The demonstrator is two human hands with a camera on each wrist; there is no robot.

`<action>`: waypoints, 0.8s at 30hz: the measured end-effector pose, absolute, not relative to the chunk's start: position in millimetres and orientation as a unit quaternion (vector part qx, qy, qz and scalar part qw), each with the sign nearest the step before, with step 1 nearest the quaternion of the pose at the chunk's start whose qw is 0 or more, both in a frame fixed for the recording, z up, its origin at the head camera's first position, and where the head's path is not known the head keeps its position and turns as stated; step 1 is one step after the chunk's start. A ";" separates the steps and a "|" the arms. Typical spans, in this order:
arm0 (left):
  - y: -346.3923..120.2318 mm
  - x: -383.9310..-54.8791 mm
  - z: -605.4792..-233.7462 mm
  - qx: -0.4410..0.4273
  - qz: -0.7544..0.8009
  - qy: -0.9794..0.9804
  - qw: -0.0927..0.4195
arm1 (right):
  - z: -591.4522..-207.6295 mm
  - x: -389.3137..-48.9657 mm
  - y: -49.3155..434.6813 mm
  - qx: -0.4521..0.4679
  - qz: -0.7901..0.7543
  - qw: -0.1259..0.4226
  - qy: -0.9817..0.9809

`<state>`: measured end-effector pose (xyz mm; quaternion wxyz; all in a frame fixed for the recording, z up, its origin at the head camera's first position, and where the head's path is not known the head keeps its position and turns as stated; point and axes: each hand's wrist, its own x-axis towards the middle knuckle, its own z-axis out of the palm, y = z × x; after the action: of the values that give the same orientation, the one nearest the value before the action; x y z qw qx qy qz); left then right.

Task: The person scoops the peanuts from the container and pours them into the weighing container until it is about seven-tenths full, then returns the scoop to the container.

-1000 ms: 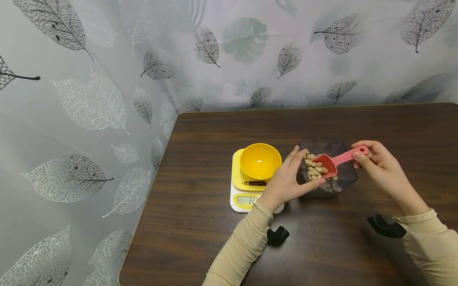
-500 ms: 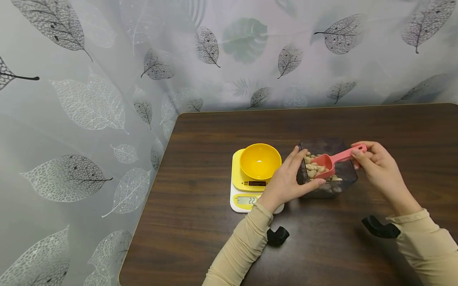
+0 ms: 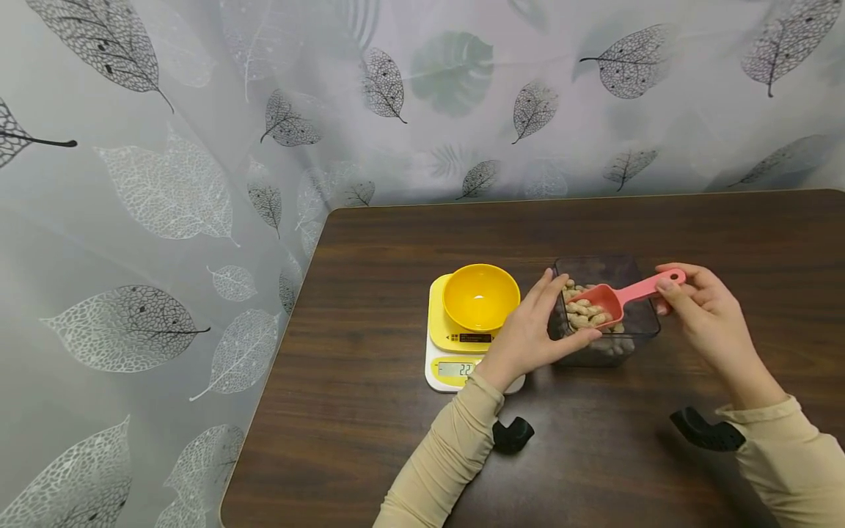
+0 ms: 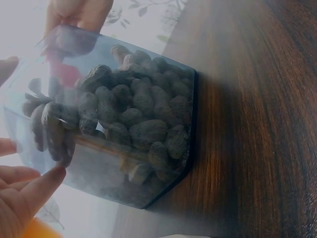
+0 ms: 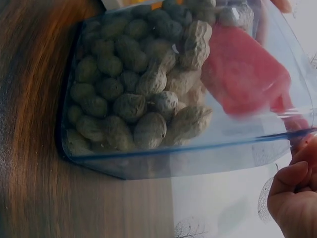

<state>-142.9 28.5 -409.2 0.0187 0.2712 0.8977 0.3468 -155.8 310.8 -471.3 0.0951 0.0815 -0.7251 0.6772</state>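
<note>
From my remote station I see the left hand (image 3: 531, 334) grasping the tinted container (image 3: 584, 358) at its left corner, presumably steadying it against the scoop's push. The right hand (image 3: 709, 312) pinches the pink scoop (image 3: 607, 301) by its handle end, apparently for leverage, its head among peanuts (image 3: 584, 314) between both hands. The yellow bowl (image 3: 480, 297) sits on a scale (image 3: 439, 323) beside the left hand, probably for a reading.

The scoop (image 3: 612, 302) was coral pink, the peanuts (image 3: 584, 315) pale tan, the box (image 3: 592, 358) a smoky see-through grey, the bowl (image 3: 480, 299) plain yellow, the scale (image 3: 438, 317) yellow and white, the sleeves (image 3: 452, 451) beige, the table (image 3: 370, 293) dark brown with streaky wood grain, and the cloth (image 3: 455, 132) pale grey (printed with lacy leaves in black, white and soft green).
</note>
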 end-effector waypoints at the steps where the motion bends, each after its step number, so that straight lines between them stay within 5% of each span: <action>1: 28.6 -142.9 -409.1 0.272 0.348 0.897 0.019 | -470.8 -154.8 310.3 0.080 0.697 0.093 -0.707; 5: 29.0 -143.6 -409.2 0.273 0.352 0.895 0.023 | -446.2 -141.6 294.3 0.081 0.753 0.081 -0.648; 15: 29.5 -144.4 -408.5 0.270 0.356 0.894 0.025 | -478.3 -147.7 314.0 0.068 0.810 0.112 -0.572; 24: 29.7 -142.8 -410.5 0.266 0.362 0.893 0.023 | -458.3 -130.9 297.0 0.040 0.838 0.129 -0.529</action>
<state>-142.8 29.7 -410.5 0.0233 0.2661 0.8931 0.3621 -130.9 297.0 -458.3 0.1293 0.0399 -0.5291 0.8377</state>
